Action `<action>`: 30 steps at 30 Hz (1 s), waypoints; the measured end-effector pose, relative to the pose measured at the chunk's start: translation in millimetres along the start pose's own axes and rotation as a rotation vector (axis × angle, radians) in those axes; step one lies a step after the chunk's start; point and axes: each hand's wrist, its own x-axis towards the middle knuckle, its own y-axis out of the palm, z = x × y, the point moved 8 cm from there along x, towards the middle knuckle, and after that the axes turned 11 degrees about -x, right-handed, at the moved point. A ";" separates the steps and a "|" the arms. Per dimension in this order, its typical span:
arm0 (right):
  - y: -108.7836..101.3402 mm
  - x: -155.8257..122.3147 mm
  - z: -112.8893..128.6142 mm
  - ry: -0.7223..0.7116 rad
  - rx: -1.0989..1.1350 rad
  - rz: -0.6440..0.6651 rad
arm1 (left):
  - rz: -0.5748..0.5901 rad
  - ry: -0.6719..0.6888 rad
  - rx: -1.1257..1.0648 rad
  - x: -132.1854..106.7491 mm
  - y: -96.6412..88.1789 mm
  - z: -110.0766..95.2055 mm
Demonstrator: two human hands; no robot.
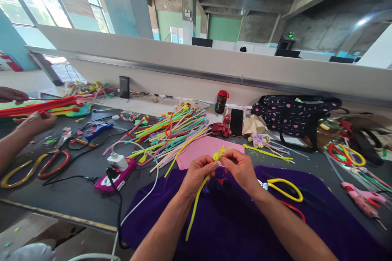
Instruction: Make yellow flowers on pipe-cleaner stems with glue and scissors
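Between my two hands is a yellow pipe cleaner, its top bent into a small bunched shape and its long tail hanging down. My left hand pinches it just under the bunch. On the other side, the fingertips of my right hand press together on the bunched top. Below lies a dark purple cloth, with a pink sheet behind. Scissors with yellow and red handles rest beside my right forearm, their blades partly hidden.
Left of the sheet spreads a pile of coloured pipe cleaners. A magenta power strip with a white charger sits nearer, its cables trailing. A phone, bottle and dotted bag stand behind. Another person's hands work at left.
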 end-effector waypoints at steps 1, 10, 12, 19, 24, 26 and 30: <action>0.1 -0.1 0.2 -0.006 -0.005 -0.002 | -0.001 0.002 0.004 0.3 -0.3 0.4; -7.7 3.6 -6.7 0.066 0.120 -0.011 | -0.037 -0.002 -0.071 4.3 -5.4 1.1; -8.2 5.9 -15.2 0.156 0.275 0.004 | -0.052 0.012 -0.137 4.7 -7.4 -1.5; 6.2 4.2 -18.0 0.208 0.381 0.126 | 0.027 -0.024 -0.289 2.8 -2.5 1.9; 9.0 1.7 -8.1 0.127 0.299 0.160 | 0.031 -0.073 -0.262 2.1 -3.1 7.1; 8.1 1.4 -7.9 0.119 0.267 0.156 | 0.042 -0.081 -0.253 1.6 -1.1 6.8; 8.9 -0.4 -6.1 0.093 0.214 0.170 | 0.031 -0.069 -0.261 1.3 0.7 3.9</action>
